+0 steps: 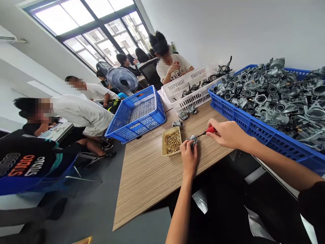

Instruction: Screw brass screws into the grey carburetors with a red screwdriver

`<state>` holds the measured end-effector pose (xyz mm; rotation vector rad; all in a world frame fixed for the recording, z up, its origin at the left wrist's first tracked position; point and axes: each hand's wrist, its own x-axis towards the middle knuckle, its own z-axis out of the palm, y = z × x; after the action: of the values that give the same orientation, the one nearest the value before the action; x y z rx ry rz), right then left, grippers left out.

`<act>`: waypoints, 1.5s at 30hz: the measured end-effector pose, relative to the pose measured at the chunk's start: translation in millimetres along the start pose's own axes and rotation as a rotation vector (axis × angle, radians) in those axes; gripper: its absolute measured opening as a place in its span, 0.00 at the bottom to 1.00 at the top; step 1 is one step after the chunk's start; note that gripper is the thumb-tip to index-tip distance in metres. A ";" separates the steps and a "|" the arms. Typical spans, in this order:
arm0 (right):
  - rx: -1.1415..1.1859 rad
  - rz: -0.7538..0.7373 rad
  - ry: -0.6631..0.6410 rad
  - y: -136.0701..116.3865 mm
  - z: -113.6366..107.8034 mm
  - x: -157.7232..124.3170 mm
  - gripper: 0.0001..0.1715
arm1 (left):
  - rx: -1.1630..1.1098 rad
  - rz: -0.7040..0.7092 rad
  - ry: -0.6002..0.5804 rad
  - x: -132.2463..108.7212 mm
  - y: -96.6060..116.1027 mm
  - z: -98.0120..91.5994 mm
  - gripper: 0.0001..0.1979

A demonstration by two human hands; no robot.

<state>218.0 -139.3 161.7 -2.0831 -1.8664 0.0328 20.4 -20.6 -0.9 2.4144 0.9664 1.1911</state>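
Observation:
My left hand [189, 156] is closed around a small grey metal carburetor body [194, 139], pressing it on the wooden table. In my right hand [224, 133] is a screwdriver with a red handle [211, 129]. Its dark shaft points left and its tip meets the carburetor body or lies very close to it; I cannot tell which. Left of my left hand stands a cream plastic tray [165, 149] holding many small brass pieces [174, 142]. Just behind that tray sits another grey metal part [177, 124].
A blue crate [243, 120] heaped with carburetor bodies stands to the right. Behind are a white crate [188, 81] with more parts and two loose parts before it. Another blue crate [137, 127] stands at the table's far left edge. Across the table sits a person [175, 67]; others sit left.

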 end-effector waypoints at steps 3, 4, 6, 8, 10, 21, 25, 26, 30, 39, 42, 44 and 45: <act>-0.075 0.095 0.065 14.0 -2.5 3.8 0.13 | 0.016 0.011 -0.002 0.7 1.6 2.2 0.10; -0.101 0.123 0.080 18.5 -1.6 5.9 0.14 | 0.020 0.012 -0.005 1.0 1.7 3.2 0.10; -0.152 0.170 0.105 26.1 2.6 11.0 0.16 | 0.021 0.005 -0.005 1.9 1.3 5.3 0.11; -0.189 0.203 0.113 30.9 9.7 16.4 0.18 | 0.011 -0.013 0.009 2.8 0.4 7.3 0.12; -0.202 0.225 0.092 33.1 19.7 20.9 0.19 | -0.012 -0.033 0.038 3.6 -0.5 9.1 0.13; -0.188 0.183 0.030 33.8 98.1 39.1 0.25 | -0.101 -0.053 0.084 4.7 -4.1 17.2 0.12; -0.212 0.148 -0.029 36.2 117.7 53.3 0.26 | -0.176 -0.023 0.041 7.0 -5.3 16.3 0.11; -0.213 0.131 -0.032 36.9 120.8 57.3 0.26 | -0.196 -0.014 0.038 7.7 -5.0 15.5 0.11; -0.034 0.011 -0.061 39.4 122.6 73.1 0.29 | -0.251 -0.006 0.064 9.4 -2.6 11.1 0.08; 0.484 -0.099 -0.551 27.7 108.8 87.6 0.48 | -0.318 -0.014 0.112 9.6 -3.0 11.0 0.06; 0.357 -0.159 -0.561 19.1 110.7 89.7 0.45 | -0.338 -0.011 0.122 9.4 -4.1 12.7 0.07; 0.309 -0.208 -0.552 13.8 111.7 92.6 0.39 | -0.347 -0.013 0.126 9.3 -4.2 13.0 0.08; 0.292 -0.228 -0.548 11.4 112.0 94.3 0.37 | -0.350 -0.016 0.126 9.3 -4.0 12.7 0.08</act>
<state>214.5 -22.3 72.9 -1.7605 -2.2233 0.8417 32.6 -10.8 -5.3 2.0757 0.7362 1.3902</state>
